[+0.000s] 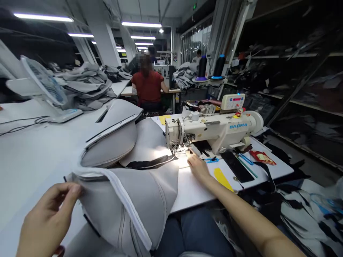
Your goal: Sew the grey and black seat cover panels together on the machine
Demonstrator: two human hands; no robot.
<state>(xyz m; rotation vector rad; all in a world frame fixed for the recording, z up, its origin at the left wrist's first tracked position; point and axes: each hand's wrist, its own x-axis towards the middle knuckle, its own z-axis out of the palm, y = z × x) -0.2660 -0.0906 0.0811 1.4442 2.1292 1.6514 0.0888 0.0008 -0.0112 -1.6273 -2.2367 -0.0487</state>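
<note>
My left hand (49, 217) pinches the near edge of a grey padded cover with white piping (128, 203) that hangs over the table's front edge. My right hand (197, 166) reaches out to the lit bed of the cream sewing machine (214, 130), its fingers lying by the needle area; what the fingertips touch is hidden in the glare. More grey fabric (150, 146) lies under the machine's needle end, and a folded grey piece (112, 142) rests on it to the left.
A white desk fan (45, 85) stands far left beside stacked grey fabric (85, 89). A yellow strip (222, 178), blue tool and black strap lie right of the machine. A person in a red top (148, 87) sits ahead. Thread cones (211, 66) and dark shelves stand at right.
</note>
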